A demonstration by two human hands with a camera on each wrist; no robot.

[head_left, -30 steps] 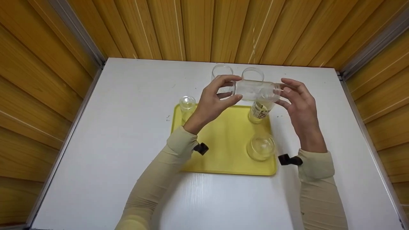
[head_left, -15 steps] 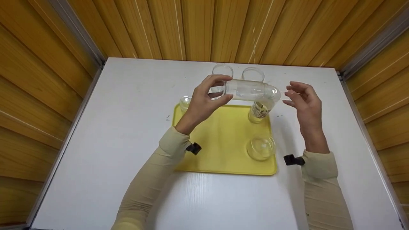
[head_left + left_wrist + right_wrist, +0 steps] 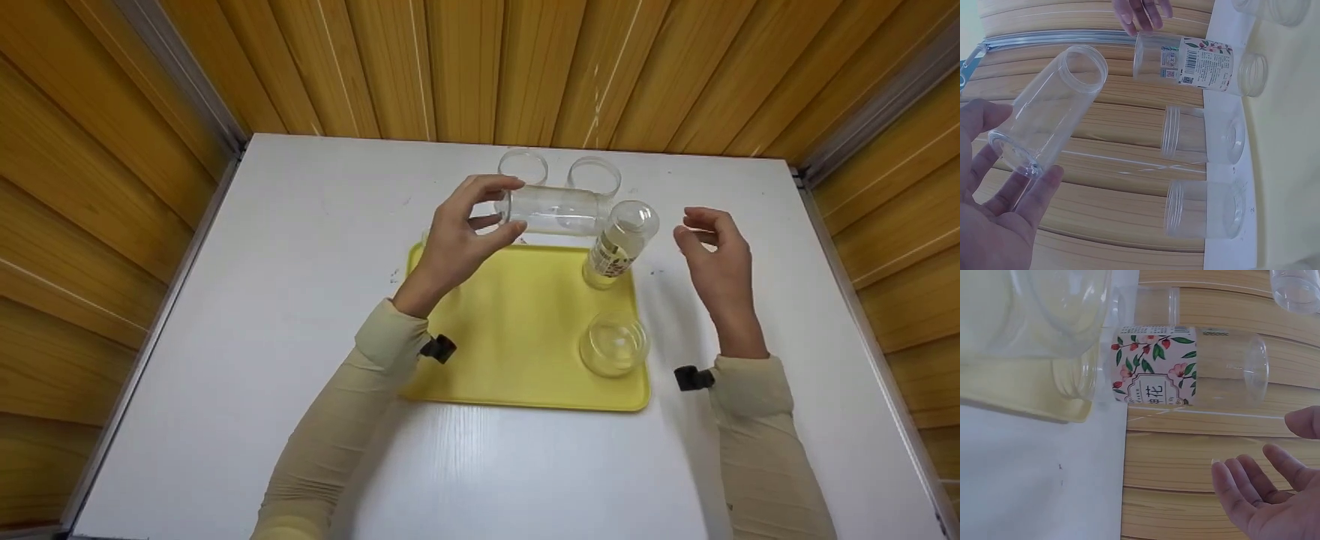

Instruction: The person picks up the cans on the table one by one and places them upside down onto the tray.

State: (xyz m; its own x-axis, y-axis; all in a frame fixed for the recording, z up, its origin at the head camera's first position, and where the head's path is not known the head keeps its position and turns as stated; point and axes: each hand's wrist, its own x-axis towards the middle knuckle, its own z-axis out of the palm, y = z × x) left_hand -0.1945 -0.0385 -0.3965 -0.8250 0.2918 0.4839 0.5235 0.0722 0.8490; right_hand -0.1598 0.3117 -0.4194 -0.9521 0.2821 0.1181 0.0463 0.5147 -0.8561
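Note:
In the head view my left hand (image 3: 461,232) grips the base end of a clear, unlabelled plastic jar (image 3: 555,210), thumb and fingers around it. The jar lies sideways in the air above the back of the yellow tray (image 3: 517,322). Its uncapped mouth shows in the left wrist view, where the jar (image 3: 1053,107) appears whole. My right hand (image 3: 718,259) hovers to the right with loosely bent fingers and nothing in it. Between the hands, a flower-labelled jar (image 3: 611,255) stands upside down on the tray; the right wrist view shows its label (image 3: 1154,365).
Two clear jars (image 3: 1185,132) stand mouth up behind the tray on the white table (image 3: 300,225). Another clear jar (image 3: 613,345) stands at the tray's front right. A further jar at the tray's left is mostly hidden by my left hand. Wood-slat walls (image 3: 465,67) surround the table.
My left hand has carried the jar leftward, away from the labelled jar. My right hand has drawn away from the held jar's mouth end, to the right and slightly nearer me.

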